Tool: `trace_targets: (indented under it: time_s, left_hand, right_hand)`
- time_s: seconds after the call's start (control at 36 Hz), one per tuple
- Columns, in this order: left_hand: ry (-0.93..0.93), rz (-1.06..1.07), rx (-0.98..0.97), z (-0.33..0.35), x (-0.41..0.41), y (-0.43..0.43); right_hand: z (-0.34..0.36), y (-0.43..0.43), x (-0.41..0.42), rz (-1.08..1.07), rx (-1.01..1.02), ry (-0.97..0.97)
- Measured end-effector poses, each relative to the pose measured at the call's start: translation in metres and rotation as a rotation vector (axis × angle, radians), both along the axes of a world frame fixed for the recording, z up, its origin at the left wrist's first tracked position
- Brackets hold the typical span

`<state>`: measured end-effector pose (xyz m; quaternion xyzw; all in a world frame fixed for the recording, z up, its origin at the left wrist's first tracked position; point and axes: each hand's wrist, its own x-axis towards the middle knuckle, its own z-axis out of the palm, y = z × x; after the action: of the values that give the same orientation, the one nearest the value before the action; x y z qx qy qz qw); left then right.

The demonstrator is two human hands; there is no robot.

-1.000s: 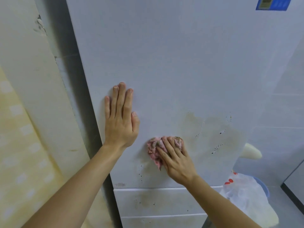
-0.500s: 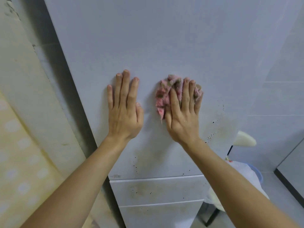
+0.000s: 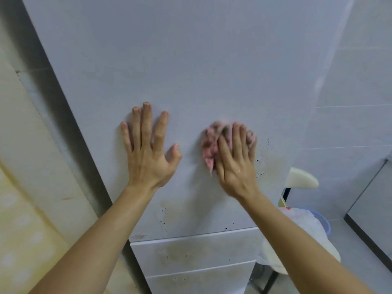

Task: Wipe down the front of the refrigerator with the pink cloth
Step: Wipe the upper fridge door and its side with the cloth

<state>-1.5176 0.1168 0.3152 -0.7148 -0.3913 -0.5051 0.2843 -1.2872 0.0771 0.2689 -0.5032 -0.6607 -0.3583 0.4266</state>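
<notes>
Pink cloth (image 3: 209,150) sits lower, toward 6 o'clock; right hand (image 3: 235,166) presses it flat-fingered onto refrigerator (image 3: 191,71); left hand (image 3: 148,160) lies splayed, empty, at 9 o'clock.

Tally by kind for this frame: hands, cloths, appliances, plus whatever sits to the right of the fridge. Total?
Hands: 2 (left hand flat on the door, right hand pressing the cloth)
Pink cloth: 1
Refrigerator: 1
Blue basin: 1
White plastic bag: 1
Cream seat: 1
Total: 7
</notes>
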Motion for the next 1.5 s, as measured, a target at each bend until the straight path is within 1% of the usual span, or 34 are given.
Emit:
trace_targets:
  time_s: [0.08,0.14,0.22,0.28,0.36,0.44,0.53,0.64,0.69,0.75,0.81,0.83,0.92,1.0,1.11,1.17,1.25,1.33,1.44,1.5]
  left_hand:
    - [-0.004,0.058,0.015,-0.008,0.012,-0.002]
    - [-0.017,0.082,0.016,-0.01,0.016,-0.001]
    - [-0.02,0.096,0.025,-0.01,0.017,0.001]
    - [-0.015,0.091,0.027,-0.011,0.016,0.002]
    - [-0.01,0.099,0.04,-0.013,0.016,0.005]
    - [-0.014,0.093,0.036,-0.013,0.016,0.005]
    - [-0.034,0.079,0.003,-0.011,0.021,0.001]
    - [-0.043,0.102,-0.007,-0.01,0.03,-0.003]
    - [-0.018,0.114,0.003,-0.011,0.036,-0.004]
    - [0.0,0.11,0.011,-0.012,0.043,-0.005]
    - [0.0,0.108,0.013,-0.012,0.05,-0.005]
    - [-0.004,0.111,0.015,-0.013,0.052,-0.005]
    - [-0.008,0.125,0.016,-0.015,0.052,-0.005]
    - [-0.003,0.123,0.001,-0.014,0.052,-0.004]
    - [-0.001,0.12,-0.013,-0.015,0.051,-0.005]
    - [-0.001,0.125,-0.009,-0.015,0.051,-0.005]
    - [-0.012,0.127,-0.015,-0.014,0.053,-0.007]
    - [-0.035,0.13,-0.035,-0.013,0.06,-0.011]
    - [0.005,0.137,-0.064,-0.013,0.066,-0.017]
    - [0.03,0.124,-0.072,-0.013,0.069,-0.018]
  right_hand:
    - [0.043,0.004,0.0,0.019,0.039,0.132]
    - [0.045,0.005,0.002,0.012,0.061,0.14]
    - [0.018,0.009,0.006,-0.015,0.085,0.132]
    - [-0.014,0.006,0.01,-0.034,0.063,0.114]
    - [-0.071,-0.003,0.028,-0.056,0.005,-0.022]
    - [-0.092,-0.007,0.045,-0.087,-0.093,-0.093]
    - [-0.082,-0.011,0.049,-0.089,-0.108,-0.117]
    - [-0.047,-0.014,0.057,-0.02,-0.045,-0.111]
    - [-0.013,-0.01,0.058,-0.005,-0.016,-0.036]
    - [0.021,-0.005,0.055,-0.002,0.003,0.081]
    - [0.037,-0.002,0.051,-0.003,0.033,0.168]
    - [0.037,-0.002,0.049,-0.01,0.048,0.182]
    - [0.011,0.002,0.051,-0.036,0.078,0.146]
    - [-0.035,0.001,0.06,-0.055,0.08,0.055]
    - [-0.107,-0.012,0.079,-0.078,-0.065,-0.07]
    - [-0.119,-0.017,0.087,-0.089,-0.119,-0.102]
    - [-0.108,-0.021,0.091,-0.091,-0.153,-0.124]
    - [-0.08,-0.023,0.089,-0.062,-0.117,-0.085]
    - [0.002,-0.011,0.085,-0.054,-0.017,0.147]
    - [0.034,-0.008,0.089,-0.056,0.003,0.214]
